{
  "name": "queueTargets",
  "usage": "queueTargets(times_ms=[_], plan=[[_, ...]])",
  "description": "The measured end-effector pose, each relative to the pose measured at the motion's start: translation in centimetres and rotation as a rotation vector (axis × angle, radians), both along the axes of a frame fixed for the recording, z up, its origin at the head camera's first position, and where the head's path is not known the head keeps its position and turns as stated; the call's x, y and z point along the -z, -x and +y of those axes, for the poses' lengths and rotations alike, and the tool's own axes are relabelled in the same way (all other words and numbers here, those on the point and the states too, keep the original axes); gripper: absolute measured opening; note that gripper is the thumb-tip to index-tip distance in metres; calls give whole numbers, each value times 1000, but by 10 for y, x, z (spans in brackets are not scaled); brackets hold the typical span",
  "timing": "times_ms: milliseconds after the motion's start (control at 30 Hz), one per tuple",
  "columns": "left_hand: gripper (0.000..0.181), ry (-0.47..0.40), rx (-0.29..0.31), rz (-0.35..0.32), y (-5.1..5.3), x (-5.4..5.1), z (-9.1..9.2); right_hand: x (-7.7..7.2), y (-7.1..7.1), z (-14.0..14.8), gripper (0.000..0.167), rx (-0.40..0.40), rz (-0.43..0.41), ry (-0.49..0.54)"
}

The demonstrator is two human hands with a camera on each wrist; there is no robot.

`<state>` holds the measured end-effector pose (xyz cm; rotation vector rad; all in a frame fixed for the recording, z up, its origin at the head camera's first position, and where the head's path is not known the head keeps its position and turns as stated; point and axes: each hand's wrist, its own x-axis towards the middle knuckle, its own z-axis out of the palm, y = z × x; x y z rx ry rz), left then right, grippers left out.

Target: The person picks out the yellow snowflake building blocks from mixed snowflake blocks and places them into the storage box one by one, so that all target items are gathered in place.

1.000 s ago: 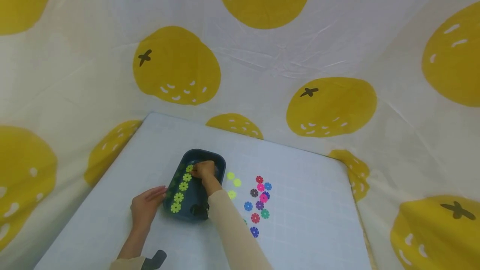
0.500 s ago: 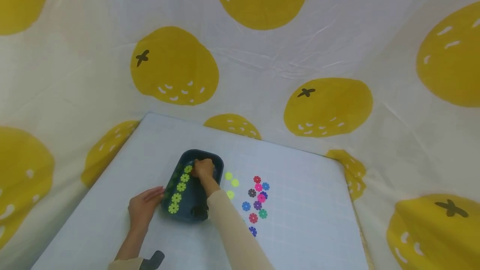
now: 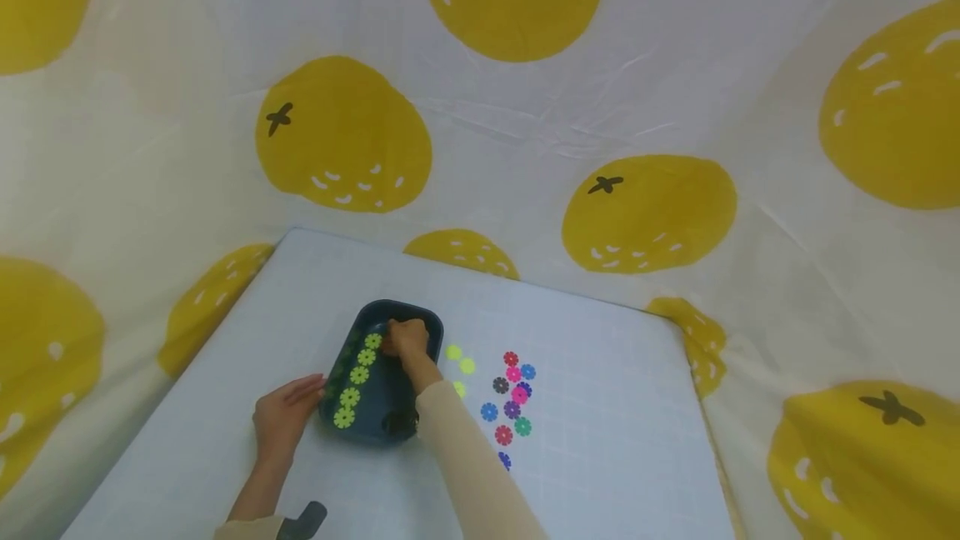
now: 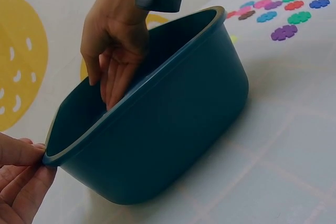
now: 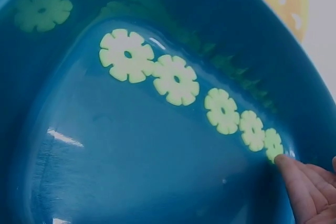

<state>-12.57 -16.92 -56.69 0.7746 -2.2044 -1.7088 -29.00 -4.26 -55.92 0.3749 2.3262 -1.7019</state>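
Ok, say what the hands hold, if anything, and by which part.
The left hand pinches the blue basin by its rim. The right hand touches the end yellow-green disc; a grip there cannot be told.

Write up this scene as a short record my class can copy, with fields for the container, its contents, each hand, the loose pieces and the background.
Container: dark blue tub, upright on a white table
Contents: row of five yellow-green discs along one side
Left hand: left hand pinches the tub's rim
Right hand: right hand inside the tub, fingertips at the row's far disc
Loose pieces: a few yellow-green discs near the tub; a multicoloured cluster farther right in the head view
Background: pale cloth printed with yellow fruit shapes
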Motion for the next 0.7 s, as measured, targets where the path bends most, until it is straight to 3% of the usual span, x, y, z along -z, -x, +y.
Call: queueTargets(times_ms=[700], plan=[[30, 15, -1, -14, 0, -1, 0, -21, 12, 33, 19, 57, -13, 252]])
